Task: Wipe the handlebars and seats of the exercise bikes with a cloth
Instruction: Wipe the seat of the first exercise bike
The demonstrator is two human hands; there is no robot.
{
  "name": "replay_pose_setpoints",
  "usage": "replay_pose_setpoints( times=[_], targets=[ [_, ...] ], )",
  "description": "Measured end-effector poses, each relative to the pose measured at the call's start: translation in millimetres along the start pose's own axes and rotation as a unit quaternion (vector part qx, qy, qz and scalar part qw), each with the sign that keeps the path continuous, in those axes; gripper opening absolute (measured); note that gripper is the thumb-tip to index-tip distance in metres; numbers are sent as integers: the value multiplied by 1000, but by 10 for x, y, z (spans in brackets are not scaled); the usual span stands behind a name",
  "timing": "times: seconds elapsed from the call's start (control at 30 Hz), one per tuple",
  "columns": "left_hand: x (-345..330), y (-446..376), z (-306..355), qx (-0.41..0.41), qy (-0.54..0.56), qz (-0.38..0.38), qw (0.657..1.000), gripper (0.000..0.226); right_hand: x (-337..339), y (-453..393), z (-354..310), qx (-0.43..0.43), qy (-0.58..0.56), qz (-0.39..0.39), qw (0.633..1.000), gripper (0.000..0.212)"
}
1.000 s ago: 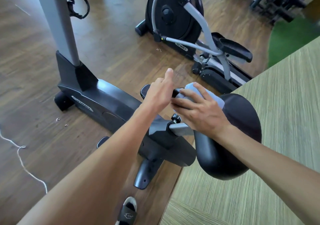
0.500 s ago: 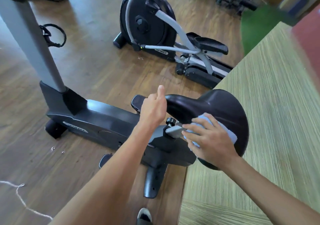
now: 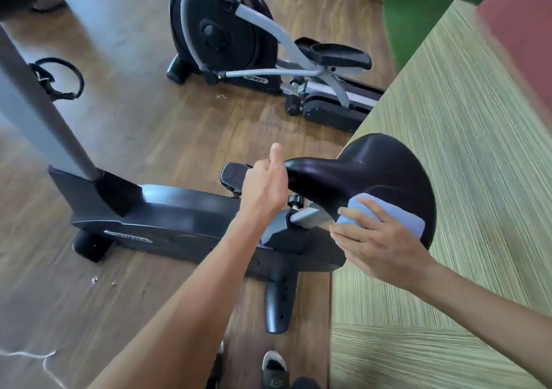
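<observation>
The exercise bike's black seat (image 3: 376,170) stands at centre right on a grey seat post (image 3: 307,218). My left hand (image 3: 265,185) is at the seat's narrow nose, thumb pointing up, fingers curled round the nose and mostly hidden. My right hand (image 3: 379,242) lies with spread fingers on a light blue cloth (image 3: 400,218), pressing it against the near rear side of the seat. The bike's dark body (image 3: 179,218) runs left to a grey upright post (image 3: 35,104). No handlebars are in view.
A striped green-beige wall panel (image 3: 463,149) rises right beside the seat. An elliptical trainer (image 3: 227,33) stands behind on the wooden floor. A black strap loop (image 3: 56,77) is at left, a white cord (image 3: 30,355) at bottom left, my shoe (image 3: 274,367) below.
My right hand slid the cloth from the seat's nose back to its near rear side. My left hand stayed at the nose. The view shifted slightly.
</observation>
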State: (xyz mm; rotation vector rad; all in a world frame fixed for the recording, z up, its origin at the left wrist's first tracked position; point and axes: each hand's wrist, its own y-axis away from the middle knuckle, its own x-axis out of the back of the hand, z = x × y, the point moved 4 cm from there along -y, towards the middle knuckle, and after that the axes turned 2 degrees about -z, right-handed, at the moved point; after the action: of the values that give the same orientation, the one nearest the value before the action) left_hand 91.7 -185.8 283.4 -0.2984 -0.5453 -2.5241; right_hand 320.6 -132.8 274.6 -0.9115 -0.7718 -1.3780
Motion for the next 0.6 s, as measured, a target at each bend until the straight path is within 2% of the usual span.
replay_pose_setpoints(
  times=[0.03, 0.13, 0.23, 0.33, 0.4, 0.47, 0.6],
  targets=[
    [9, 33, 5, 10, 15, 1, 1000, 15, -71, -123, -3, 23, 11, 0, 1000, 26],
    [53, 87, 60, 5, 17, 8, 1000, 15, -257, -526, -16, 78, 37, 4, 996, 32],
    [60, 108, 153, -32, -26, -15, 999, 9, -320, -550, -31, 62, 67, 20, 996, 41],
    [8, 124, 212, -34, -38, -35, 998, 38, -228, -112, -6, -9, 36, 43, 998, 33],
    [-9, 142, 251, -29, -37, -37, 998, 49, -112, 165, 15, -74, -4, 71, 995, 38],
    [-52, 166, 324, -45, -55, -44, 996, 49, -44, 327, -12, -128, -43, 66, 989, 45],
    [-109, 130, 495, -94, -82, -44, 991, 48, 1, 188, 19, -216, 4, 103, 971, 25]
  ],
)
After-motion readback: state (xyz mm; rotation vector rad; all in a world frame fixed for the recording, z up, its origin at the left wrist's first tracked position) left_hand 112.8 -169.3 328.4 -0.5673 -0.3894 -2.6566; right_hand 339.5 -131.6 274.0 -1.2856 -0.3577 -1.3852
